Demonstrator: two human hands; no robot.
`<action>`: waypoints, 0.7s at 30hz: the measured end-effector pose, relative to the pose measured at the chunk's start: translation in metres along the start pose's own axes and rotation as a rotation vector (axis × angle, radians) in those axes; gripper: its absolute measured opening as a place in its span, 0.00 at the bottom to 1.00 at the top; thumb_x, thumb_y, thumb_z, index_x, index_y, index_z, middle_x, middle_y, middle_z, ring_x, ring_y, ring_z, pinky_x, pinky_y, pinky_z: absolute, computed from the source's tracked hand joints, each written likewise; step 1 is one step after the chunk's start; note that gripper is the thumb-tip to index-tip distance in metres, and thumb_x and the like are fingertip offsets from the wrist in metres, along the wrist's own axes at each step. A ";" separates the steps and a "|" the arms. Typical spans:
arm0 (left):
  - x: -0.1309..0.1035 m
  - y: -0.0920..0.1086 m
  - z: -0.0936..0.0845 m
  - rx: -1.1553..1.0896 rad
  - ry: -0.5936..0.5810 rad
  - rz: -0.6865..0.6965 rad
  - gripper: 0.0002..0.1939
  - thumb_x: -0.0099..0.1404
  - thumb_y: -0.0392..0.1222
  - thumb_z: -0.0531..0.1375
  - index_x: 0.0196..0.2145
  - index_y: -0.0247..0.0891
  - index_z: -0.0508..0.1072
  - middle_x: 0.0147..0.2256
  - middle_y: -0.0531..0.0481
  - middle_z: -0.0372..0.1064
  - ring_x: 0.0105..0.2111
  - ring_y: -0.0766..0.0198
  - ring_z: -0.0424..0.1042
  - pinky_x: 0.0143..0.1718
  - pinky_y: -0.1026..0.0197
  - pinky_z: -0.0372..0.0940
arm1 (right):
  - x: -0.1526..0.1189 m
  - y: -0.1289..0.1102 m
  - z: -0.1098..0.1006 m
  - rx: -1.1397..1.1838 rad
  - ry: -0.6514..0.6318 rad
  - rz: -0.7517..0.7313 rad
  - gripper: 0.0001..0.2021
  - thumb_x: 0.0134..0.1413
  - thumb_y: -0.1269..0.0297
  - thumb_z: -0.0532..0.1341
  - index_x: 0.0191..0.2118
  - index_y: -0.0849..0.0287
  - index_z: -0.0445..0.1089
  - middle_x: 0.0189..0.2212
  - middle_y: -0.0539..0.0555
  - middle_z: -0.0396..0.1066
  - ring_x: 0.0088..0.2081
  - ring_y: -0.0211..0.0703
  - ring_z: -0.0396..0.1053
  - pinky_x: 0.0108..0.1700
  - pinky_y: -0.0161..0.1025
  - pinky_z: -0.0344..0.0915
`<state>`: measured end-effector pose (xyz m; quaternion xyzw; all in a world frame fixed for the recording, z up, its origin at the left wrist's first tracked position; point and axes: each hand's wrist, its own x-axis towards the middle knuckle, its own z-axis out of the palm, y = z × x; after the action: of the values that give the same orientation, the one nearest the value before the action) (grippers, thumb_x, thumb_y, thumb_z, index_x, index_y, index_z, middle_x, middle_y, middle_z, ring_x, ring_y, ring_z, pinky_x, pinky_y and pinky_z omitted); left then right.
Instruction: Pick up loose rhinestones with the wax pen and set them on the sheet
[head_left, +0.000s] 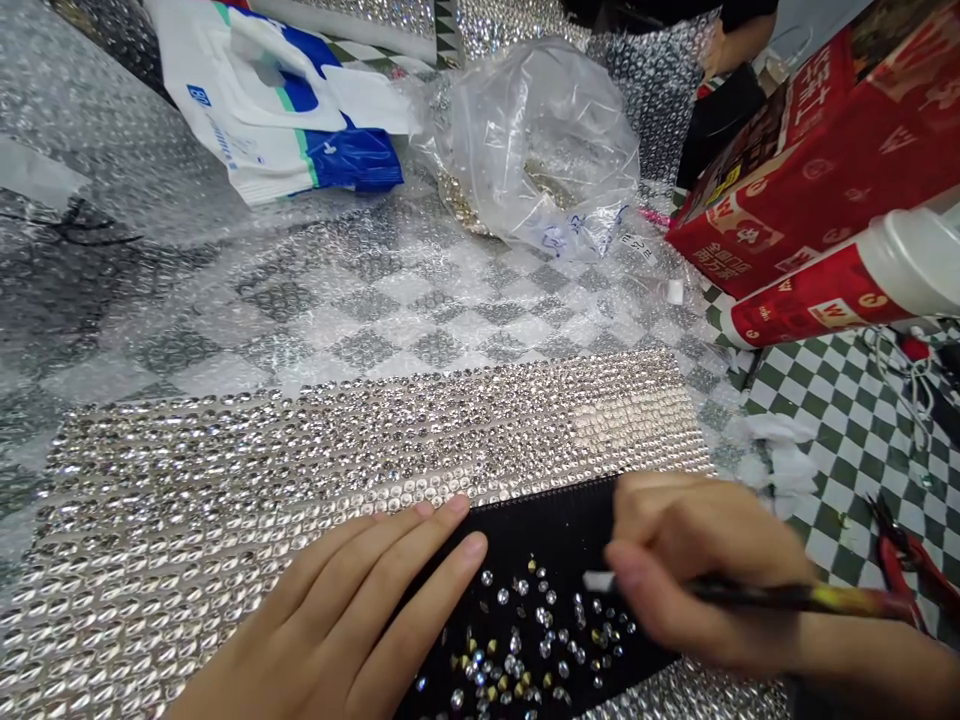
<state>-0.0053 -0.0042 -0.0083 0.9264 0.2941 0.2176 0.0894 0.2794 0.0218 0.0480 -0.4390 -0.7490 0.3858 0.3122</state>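
My left hand [352, 600] lies flat, fingers stretched out, over the left part of a black board or cloth [540, 530] and the rhinestone sheet [315, 450] beside it. Loose clear rhinestones [513, 664], some showing gold backs, are scattered on the black surface. Closed around a dark pen-shaped picker [832, 599] with a white tip, my right hand [697, 560] is blurred by motion. The picker's tip is over the black surface, just right of the loose stones. Whether a stone clings to the tip, I cannot tell.
Bubble wrap [300, 290] covers the checkered table behind the sheet. On it are a wipes pack [270, 110] and a clear plastic bag [547, 150]. A red box [795, 170], a red paper cup [832, 290] and red-handled pliers [907, 560] are at right. Another person's arm [742, 45] shows behind.
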 end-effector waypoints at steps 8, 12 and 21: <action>-0.002 0.001 0.000 0.001 0.006 -0.010 0.30 0.73 0.37 0.47 0.71 0.33 0.59 0.68 0.43 0.57 0.65 0.53 0.60 0.73 0.52 0.41 | 0.002 0.008 0.013 0.047 -0.249 -0.114 0.21 0.65 0.72 0.62 0.25 0.53 0.52 0.20 0.42 0.61 0.22 0.32 0.60 0.24 0.33 0.59; -0.002 0.000 -0.001 -0.004 -0.011 -0.012 0.30 0.74 0.36 0.47 0.71 0.33 0.58 0.69 0.44 0.57 0.65 0.53 0.60 0.74 0.53 0.40 | 0.000 0.007 0.011 0.113 -0.166 -0.124 0.19 0.64 0.75 0.62 0.26 0.53 0.55 0.20 0.42 0.62 0.21 0.31 0.62 0.24 0.33 0.61; -0.003 -0.001 0.000 0.012 -0.017 -0.002 0.30 0.75 0.41 0.48 0.71 0.32 0.57 0.70 0.42 0.54 0.68 0.52 0.56 0.74 0.52 0.38 | 0.026 0.028 -0.015 -0.058 0.361 0.011 0.19 0.57 0.78 0.64 0.22 0.55 0.57 0.18 0.43 0.62 0.19 0.32 0.61 0.21 0.33 0.58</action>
<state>-0.0080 -0.0051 -0.0094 0.9283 0.2958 0.2079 0.0864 0.2923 0.0587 0.0352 -0.5141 -0.6890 0.2807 0.4267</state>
